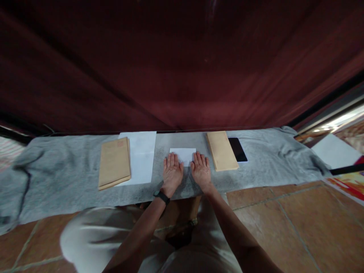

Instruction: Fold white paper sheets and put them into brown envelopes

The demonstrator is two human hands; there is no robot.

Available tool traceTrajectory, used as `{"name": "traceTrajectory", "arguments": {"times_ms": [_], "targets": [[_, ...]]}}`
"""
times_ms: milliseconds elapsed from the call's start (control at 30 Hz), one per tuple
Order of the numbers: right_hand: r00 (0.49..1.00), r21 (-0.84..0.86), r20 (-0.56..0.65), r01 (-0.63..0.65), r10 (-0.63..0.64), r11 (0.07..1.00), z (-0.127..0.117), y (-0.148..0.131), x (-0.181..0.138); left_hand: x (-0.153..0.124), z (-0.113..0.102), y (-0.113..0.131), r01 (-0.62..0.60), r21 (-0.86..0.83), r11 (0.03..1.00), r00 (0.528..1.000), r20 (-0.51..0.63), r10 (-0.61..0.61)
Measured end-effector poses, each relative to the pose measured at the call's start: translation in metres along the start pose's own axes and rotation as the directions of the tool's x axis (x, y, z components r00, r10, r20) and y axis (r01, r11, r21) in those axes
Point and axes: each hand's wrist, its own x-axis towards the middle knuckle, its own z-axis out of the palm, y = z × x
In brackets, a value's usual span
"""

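A small white sheet of paper (185,154), which looks folded, lies flat on the grey cloth (71,159) in front of me. My left hand (172,170) rests palm down on its left end, fingers stretched out. On the right end lies my right hand (201,170), also flat with fingers extended. Both hands partly hide the paper. Right of my right hand is a stack of brown envelopes (223,151). Further left, another stack of brown envelopes (114,161) overlaps a larger white sheet (143,159).
A dark-screened phone (238,149) lies partly under the right envelopes. Behind the narrow cloth-covered surface hangs a dark red curtain (184,76). Brown floor tiles (273,216) lie below its front edge. At the far right are a white sheet (337,151) and a red and yellow printed item (349,184).
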Motion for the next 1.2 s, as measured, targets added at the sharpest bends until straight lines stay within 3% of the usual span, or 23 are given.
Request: {"name": "traceTrajectory", "arguments": {"times_ms": [200, 300, 533, 833, 1067, 1200], "targets": [[1.0, -0.008, 0.022, 0.012, -0.012, 1.0, -0.003, 0.001, 0.0, 0.025, 0.004, 0.027, -0.198, -0.108, 0.974, 0.977, 0.063, 0.206], [1.0, -0.016, 0.029, 0.012, -0.012, 1.0, -0.004, 0.001, 0.0, 0.032, 0.01, 0.028, -0.234, -0.119, 0.965, 0.969, 0.054, 0.242], [1.0, 0.002, -0.001, -0.003, 0.003, 1.0, 0.0, 0.001, 0.0, 0.032, 0.019, 0.008, -0.17, -0.065, 0.983, 0.985, 0.029, 0.172], [1.0, -0.006, 0.0, 0.0, 0.0, 1.0, -0.001, 0.0, -0.001, 0.024, 0.009, -0.011, -0.046, -0.019, 0.999, 0.999, -0.006, 0.046], [0.999, 0.032, -0.049, -0.009, 0.01, 0.999, -0.002, -0.004, 0.006, 0.023, 0.008, -0.013, -0.051, 0.008, 0.999, 0.999, -0.002, 0.051], [0.998, 0.116, 0.009, 0.055, -0.057, 0.992, 0.001, -0.02, 0.023, 0.023, 0.006, -0.013, -0.061, 0.055, 0.997, 0.998, 0.027, 0.059]]}}
